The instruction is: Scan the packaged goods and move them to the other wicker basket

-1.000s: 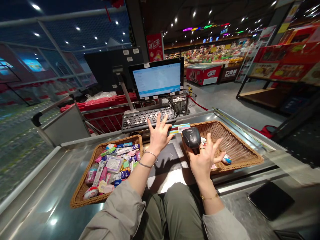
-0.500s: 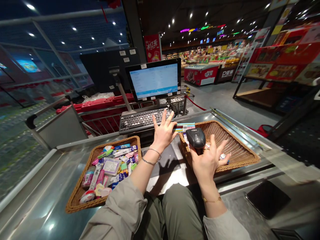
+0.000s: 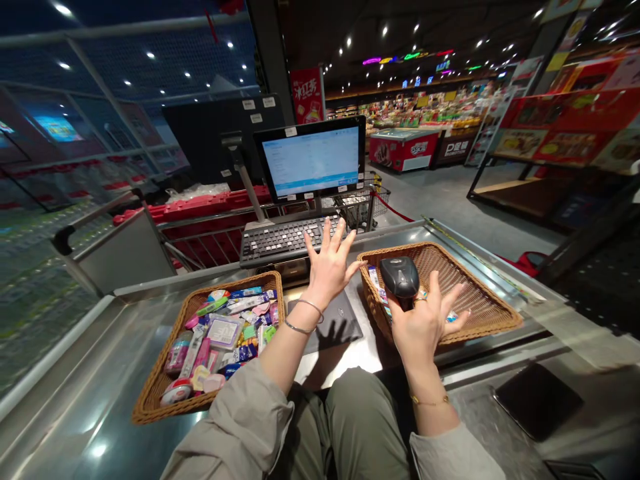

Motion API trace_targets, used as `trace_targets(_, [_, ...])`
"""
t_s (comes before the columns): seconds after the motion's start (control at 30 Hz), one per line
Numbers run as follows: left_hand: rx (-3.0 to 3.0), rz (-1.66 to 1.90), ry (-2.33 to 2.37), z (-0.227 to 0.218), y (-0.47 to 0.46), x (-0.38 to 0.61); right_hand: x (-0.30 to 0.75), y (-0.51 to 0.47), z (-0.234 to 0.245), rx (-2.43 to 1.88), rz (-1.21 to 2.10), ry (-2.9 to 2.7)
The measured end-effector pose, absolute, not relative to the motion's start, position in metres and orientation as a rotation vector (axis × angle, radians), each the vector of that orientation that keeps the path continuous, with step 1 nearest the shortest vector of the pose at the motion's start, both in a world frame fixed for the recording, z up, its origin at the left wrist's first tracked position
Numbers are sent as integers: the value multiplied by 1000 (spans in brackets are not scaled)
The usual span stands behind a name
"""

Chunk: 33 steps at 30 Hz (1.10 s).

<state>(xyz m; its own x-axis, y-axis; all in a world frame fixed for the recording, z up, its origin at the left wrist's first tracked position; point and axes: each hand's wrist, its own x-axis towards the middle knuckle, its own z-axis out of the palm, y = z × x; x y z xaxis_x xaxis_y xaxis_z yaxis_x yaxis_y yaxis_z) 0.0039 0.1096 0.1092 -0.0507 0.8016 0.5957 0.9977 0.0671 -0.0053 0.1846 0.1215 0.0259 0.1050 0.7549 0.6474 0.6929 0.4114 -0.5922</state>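
My left hand is open with its fingers spread, held up in front of the keyboard and apart from anything I can make out. My right hand keeps a black barcode scanner between thumb and palm, its other fingers stretched out. The scanner's head hangs over the right wicker basket, where a few small packs lie at the left side, partly hidden by the scanner and hand. To the left, another wicker basket is full of small packaged goods, among them a clear square box.
A lit monitor stands behind the keyboard. The metal counter runs around both baskets, with a grey pad between them. A black flat device lies at the lower right. Beyond stands a red freezer.
The striped flat pack that was in my left fingers over the right basket's edge has been let go. My left fingers have spread. The scanner has shifted slightly to the right and down.
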Motion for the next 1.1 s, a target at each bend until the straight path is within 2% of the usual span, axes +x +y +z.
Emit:
trace_targets(0.47, [-1517,-644,-2069,85,24,-54,144,101,31,-1076,184,-1891])
trace_targets(1.1, [-1343,-546,-2248,69,-60,-98,91,70,29,-905,208,-2147])
